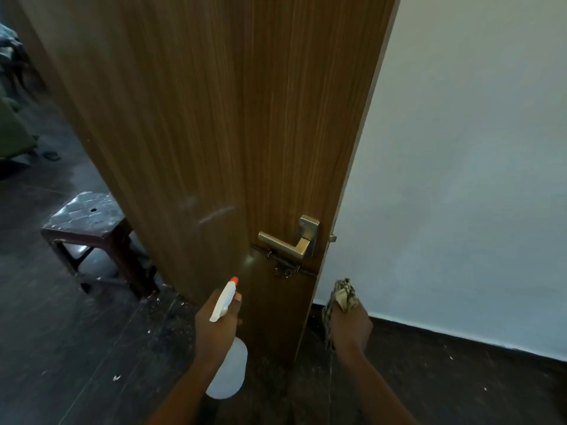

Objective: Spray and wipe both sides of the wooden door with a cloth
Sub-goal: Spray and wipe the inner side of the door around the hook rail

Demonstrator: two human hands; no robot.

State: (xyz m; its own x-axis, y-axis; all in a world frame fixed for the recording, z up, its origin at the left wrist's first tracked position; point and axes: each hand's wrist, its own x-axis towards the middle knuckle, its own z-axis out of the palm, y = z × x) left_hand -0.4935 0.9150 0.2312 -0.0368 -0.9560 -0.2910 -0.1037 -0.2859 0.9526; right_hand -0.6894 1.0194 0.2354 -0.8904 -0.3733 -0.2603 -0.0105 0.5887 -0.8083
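At left, a dark brown stool upright on the dark floor, its seat patterned and dusty, with a small hole near the middle. Pale crumbs of debris scattered over the floor, some just beside the stool's legs. At right, a plain white wall. Far left, something green, too blurred to tell.

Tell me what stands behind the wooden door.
A dark stool shows past the left edge of the wooden door; the door covers its right side and anything further behind.

Dim, soft-focus view; edges bow, glare glints on the door handle.
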